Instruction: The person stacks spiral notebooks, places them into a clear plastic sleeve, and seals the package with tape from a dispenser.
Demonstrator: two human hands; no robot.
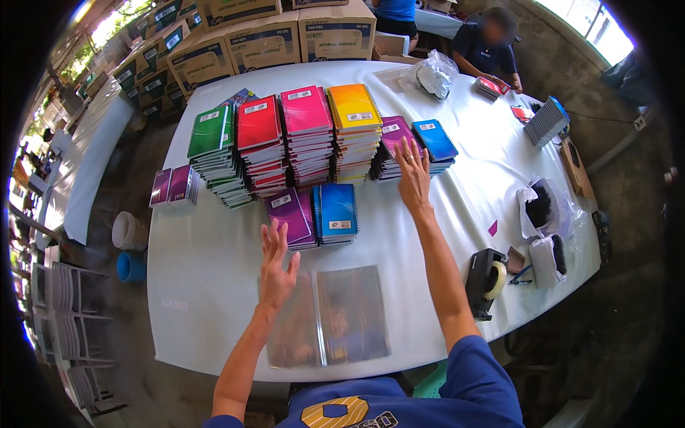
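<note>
My right hand (pixel 414 182) is open, its fingers reaching to the front of a purple notebook stack (pixel 397 130) and beside a blue notebook stack (pixel 434 140). I cannot tell whether it touches them. My left hand (pixel 277 267) is also open, just in front of a low pile of purple notebooks (pixel 288 216), with nothing visible in it. Next to that pile lie blue spiral notebooks (pixel 337 211). Behind stand tall stacks of green (pixel 210 133), red (pixel 257 123), pink (pixel 306 110) and yellow (pixel 354 108) notebooks. Clear plastic sleeves (pixel 352 310) lie flat between my forearms.
A tape dispenser (pixel 484 284) stands by my right forearm, near a bag of black spirals (pixel 539 207). More purple notebooks (pixel 171 187) sit at the left edge. Cartons (pixel 264 44) are stacked beyond the table. Across it, a person (pixel 485 50) handles red notebooks (pixel 489 87).
</note>
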